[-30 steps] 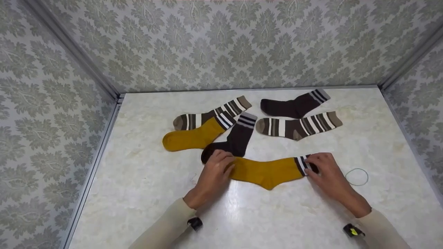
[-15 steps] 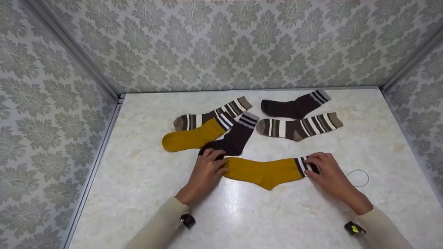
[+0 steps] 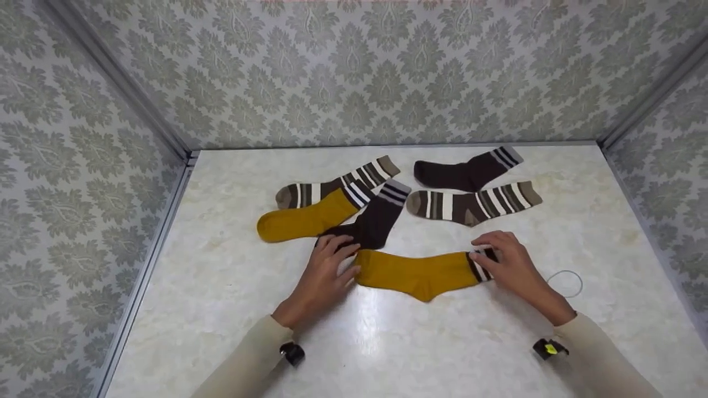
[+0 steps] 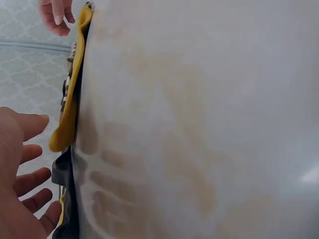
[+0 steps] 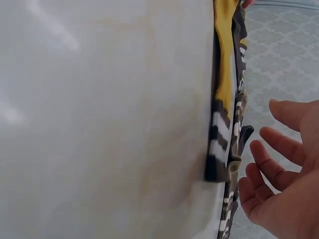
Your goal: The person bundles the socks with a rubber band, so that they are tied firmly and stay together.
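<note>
A mustard sock [image 3: 417,272] with a black-and-white striped cuff lies flat, its toe to the left. My left hand [image 3: 326,273] is at that toe, fingers parted and bent a little; the left wrist view finds nothing in its grasp. Its fingertips overlap the toe of a dark brown sock [image 3: 376,224] with a grey cuff. Over the striped cuff hovers my right hand [image 3: 511,265], covering part of it. In the right wrist view the right hand's fingers [image 5: 269,169] are loosely curved, apart from the cuff [image 5: 218,142].
A second mustard sock [image 3: 298,221] overlaps a striped sock [image 3: 304,193] at the back left. Another dark sock [image 3: 448,174] and striped sock [image 3: 470,205] lie at the back right. A thin rubber band [image 3: 581,283] is beside my right hand. Patterned walls enclose the table [image 3: 221,331].
My left hand has slid left off the front mustard sock's toe and loosened. The right hand has let go of its cuff and lifted slightly. The dark sock's toe has shifted a little left.
</note>
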`<state>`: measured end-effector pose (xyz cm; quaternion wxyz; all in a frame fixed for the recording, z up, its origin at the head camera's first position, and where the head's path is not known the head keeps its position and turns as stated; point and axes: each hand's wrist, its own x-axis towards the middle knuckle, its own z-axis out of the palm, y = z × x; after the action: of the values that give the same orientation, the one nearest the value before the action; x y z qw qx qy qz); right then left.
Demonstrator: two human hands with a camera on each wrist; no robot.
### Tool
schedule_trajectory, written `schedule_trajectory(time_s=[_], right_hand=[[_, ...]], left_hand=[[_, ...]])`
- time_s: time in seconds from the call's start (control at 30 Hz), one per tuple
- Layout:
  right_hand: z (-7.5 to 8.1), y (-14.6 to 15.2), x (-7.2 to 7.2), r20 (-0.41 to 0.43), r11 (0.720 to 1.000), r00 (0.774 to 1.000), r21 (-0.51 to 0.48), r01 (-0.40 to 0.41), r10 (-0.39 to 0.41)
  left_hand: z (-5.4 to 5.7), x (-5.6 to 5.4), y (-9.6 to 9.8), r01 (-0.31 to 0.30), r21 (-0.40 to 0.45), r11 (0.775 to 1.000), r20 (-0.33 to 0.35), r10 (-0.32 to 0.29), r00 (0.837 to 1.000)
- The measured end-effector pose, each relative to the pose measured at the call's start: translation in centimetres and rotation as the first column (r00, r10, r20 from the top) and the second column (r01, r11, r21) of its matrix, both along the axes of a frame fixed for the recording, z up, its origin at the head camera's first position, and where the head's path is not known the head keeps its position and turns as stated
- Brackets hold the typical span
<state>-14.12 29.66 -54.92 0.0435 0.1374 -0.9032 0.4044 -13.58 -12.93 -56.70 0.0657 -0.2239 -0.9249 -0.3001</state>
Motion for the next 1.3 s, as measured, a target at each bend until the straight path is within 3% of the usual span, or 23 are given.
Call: schedule_trajectory(time_s=[0.2, 0.4, 0.6, 0.73, 1.0, 1.3], right_hand=[[0.1, -1.3, -1.7, 0.029, 0.999, 1.000, -0.052, -0.007, 0.009], [0.1, -3.6, -3.5, 0.076, 0.990, 0.996, -0.135, -0.037, 0.047], [0.4, -5.7, -5.0, 0.028, 0.990, 0.997, -0.128, -0.065, 0.070], [0.4, -6.7, -5.7, -0.014, 0.989, 0.996, -0.121, -0.086, 0.084], [0.4, -9.0, -7.3, 0.003, 0.985, 0.994, -0.134, -0.105, 0.106], [0.3, -12.0, -9.9, -0.075, 0.981, 0.983, -0.086, -0.173, 0.167]], left_hand=[[0.5, -0.6, -1.7, -0.039, 0.114, 0.993, -0.012, 0.041, 0.999], [0.2, -1.3, -4.8, -0.123, 0.169, 0.978, -0.042, 0.132, 0.990], [0.0, -1.5, -7.6, -0.144, 0.269, 0.952, -0.093, 0.174, 0.980], [0.2, -1.6, -9.2, -0.186, 0.284, 0.941, -0.100, 0.222, 0.970], [0.2, -1.4, -12.0, -0.359, 0.260, 0.896, 0.066, 0.355, 0.933], [-0.3, -1.1, -14.5, -0.436, 0.277, 0.857, 0.136, 0.414, 0.900]])
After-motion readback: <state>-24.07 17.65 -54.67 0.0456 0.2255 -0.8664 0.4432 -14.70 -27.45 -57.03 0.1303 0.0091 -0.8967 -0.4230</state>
